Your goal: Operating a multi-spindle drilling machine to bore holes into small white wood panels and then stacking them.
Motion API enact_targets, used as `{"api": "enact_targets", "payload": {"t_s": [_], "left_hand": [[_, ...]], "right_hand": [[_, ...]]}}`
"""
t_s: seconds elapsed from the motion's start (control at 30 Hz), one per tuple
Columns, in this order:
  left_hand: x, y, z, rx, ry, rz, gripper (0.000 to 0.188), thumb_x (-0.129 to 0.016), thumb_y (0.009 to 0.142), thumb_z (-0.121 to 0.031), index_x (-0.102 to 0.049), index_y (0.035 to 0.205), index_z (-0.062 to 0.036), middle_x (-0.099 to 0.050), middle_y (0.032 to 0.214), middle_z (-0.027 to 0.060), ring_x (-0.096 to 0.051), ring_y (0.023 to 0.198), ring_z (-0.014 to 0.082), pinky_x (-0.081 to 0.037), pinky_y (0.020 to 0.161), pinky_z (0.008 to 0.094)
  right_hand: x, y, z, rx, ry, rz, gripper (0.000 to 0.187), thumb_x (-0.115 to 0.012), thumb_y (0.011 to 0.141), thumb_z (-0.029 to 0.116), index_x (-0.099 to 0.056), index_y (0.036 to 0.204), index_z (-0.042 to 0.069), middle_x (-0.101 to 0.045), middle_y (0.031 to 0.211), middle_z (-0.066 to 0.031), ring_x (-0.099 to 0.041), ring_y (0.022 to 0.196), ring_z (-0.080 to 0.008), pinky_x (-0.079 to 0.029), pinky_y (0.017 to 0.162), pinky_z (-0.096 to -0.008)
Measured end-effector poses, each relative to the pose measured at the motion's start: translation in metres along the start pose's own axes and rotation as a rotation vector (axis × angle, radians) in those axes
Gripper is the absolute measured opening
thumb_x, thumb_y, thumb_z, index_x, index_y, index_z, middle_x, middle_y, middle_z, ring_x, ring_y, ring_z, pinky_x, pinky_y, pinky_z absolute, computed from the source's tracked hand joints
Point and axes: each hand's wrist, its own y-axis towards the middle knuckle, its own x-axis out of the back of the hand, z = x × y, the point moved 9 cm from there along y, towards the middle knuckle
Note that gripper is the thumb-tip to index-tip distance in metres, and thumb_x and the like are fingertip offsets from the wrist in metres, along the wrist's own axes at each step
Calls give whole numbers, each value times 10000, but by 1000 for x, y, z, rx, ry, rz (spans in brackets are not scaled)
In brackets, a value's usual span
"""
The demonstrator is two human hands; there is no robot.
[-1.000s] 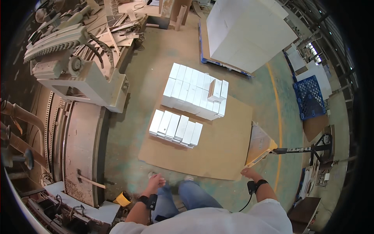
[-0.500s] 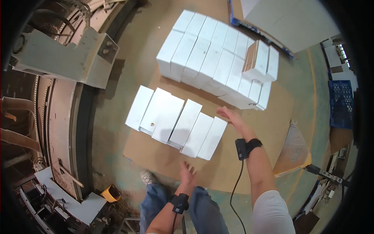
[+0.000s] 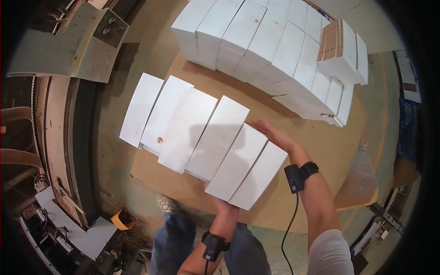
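Observation:
A row of white rectangular panels (image 3: pixel 189 129), apparently stacked blocks, lies in front of me on a brown sheet. My left hand (image 3: pixel 223 205) is at the near end of the row's right-hand panels (image 3: pixel 237 162); its fingers are hidden under or behind their edge. At the far end of these same panels is my right hand (image 3: pixel 277 136), its visible fingers stretched out along the edge, partly covered by the panel corner. Whether either hand bears any weight, I cannot tell. Each wrist wears a black strapped device.
A larger block of white panels (image 3: pixel 256 41) stands beyond the row, with a few pieces (image 3: pixel 341 48) showing brown edges on top at its right. The brown sheet (image 3: pixel 183 183) lies underneath. Machinery (image 3: pixel 98 43) lines the left side, and a yellow container (image 3: pixel 123 219) sits at lower left.
Both hands have moved from beside the row to the two ends of its right-hand panels. The view has come closer, so the panels look larger.

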Motion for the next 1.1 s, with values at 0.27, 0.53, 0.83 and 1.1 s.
{"api": "enact_targets", "payload": {"t_s": [0.27,0.53,0.83,1.1], "left_hand": [[56,47,26,202,204,92,461,-315,905,-398,-453,1187,-60,-537,1122,82,-533,1022,227,-430,886,342],[54,54,30,209,171,74,467,-307,905,-402,-454,1188,-61,-536,1123,83,-532,1023,229,-428,889,344],[39,53,35,212,144,105,473,-299,905,-408,-455,1188,-62,-536,1125,85,-532,1023,230,-426,891,346],[70,22,-13,189,43,87,479,-291,906,-413,-455,1189,-63,-536,1127,86,-532,1024,232,-424,894,347]], "right_hand": [[-9,-28,5,19,396,-203,478,-420,913,360,-421,1258,29,-475,1242,-57,-454,1115,-137,-373,924,-256],[13,-20,-36,97,459,-277,421,-454,904,318,-488,1187,9,-532,1152,-68,-487,1046,-134,-388,891,-259],[8,-25,-40,122,441,-303,404,-473,894,306,-524,1139,-12,-563,1083,-78,-503,1010,-152,-390,882,-265],[-63,-48,-53,-38,307,-277,420,-476,887,318,-528,1119,-28,-569,1045,-86,-503,1008,-183,-381,894,-275]]}}
